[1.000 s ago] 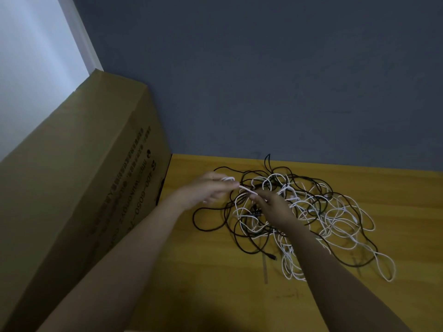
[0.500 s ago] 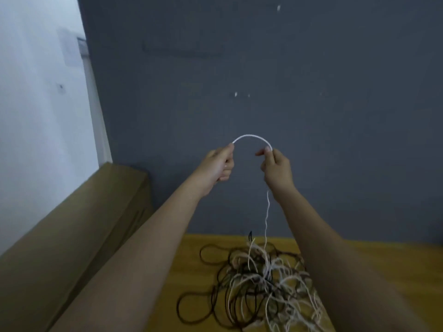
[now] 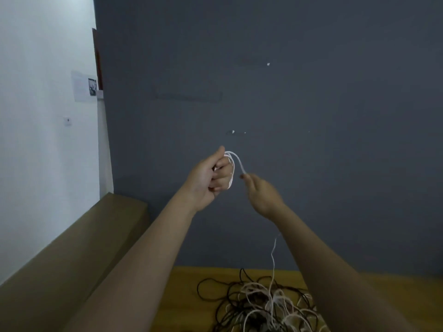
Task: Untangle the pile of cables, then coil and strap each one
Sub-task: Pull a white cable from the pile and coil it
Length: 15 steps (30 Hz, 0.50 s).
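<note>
in the middle of the frame our left hand (image 3: 211, 177) grips a small loop of the white cable (image 3: 236, 161). our right hand (image 3: 260, 192) pinches it close by. it looks thin, light and floppy, so we hold it near the loop. its tail hangs to the pile (image 3: 259, 305) at the bottom.

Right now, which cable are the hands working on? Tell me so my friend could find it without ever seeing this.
Start at the dark grey wall, then look to the two raised hands in front of it. The white cable arcs from the left hand, which has a loop in its grip, to the right hand, then trails down to the cable pile. It alone is lifted off the wooden table.
</note>
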{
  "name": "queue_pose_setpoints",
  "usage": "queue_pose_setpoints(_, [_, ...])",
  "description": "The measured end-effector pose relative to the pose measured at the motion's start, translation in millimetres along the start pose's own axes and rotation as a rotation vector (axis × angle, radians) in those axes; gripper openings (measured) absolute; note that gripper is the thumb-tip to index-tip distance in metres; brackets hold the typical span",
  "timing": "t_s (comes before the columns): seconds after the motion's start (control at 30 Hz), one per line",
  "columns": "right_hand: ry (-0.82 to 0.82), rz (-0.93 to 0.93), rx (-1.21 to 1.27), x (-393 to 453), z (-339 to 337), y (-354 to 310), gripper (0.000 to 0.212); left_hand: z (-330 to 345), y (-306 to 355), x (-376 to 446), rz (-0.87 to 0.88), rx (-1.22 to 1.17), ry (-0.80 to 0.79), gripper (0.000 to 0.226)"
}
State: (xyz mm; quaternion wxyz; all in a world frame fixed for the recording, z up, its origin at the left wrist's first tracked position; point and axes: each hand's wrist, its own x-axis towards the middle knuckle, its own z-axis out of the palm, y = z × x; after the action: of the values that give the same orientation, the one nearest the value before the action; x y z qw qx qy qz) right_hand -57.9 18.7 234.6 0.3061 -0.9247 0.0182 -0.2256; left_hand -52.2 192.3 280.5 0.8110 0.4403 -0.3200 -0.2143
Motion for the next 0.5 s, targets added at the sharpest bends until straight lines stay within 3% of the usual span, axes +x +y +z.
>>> queue_pose_setpoints(0.17, [-0.344,0.003,0.136,-69.1,73.7,6.9,0.044,-21.9,-38.3,-14.8,0.1,-0.03,0.221,0.029])
queue_pose_setpoints(0.27, [-0.427,-0.042,0.108,-108.3,101.0,13.2,0.037,-40.4,-68.1,-25.5,0.021,0.254,0.355,0.023])
queue_pose_setpoints(0.37, [-0.418,-0.142,0.103,-139.4,111.0,24.2,0.018,-59.1,-92.0,-40.1,-0.074,0.688,0.315,0.019])
queue_pose_setpoints(0.5, [-0.267,-0.062,0.279,-156.8,102.8,40.8,0.01,-71.7,-118.8,-63.7,-0.164,1.107,0.129,0.03])
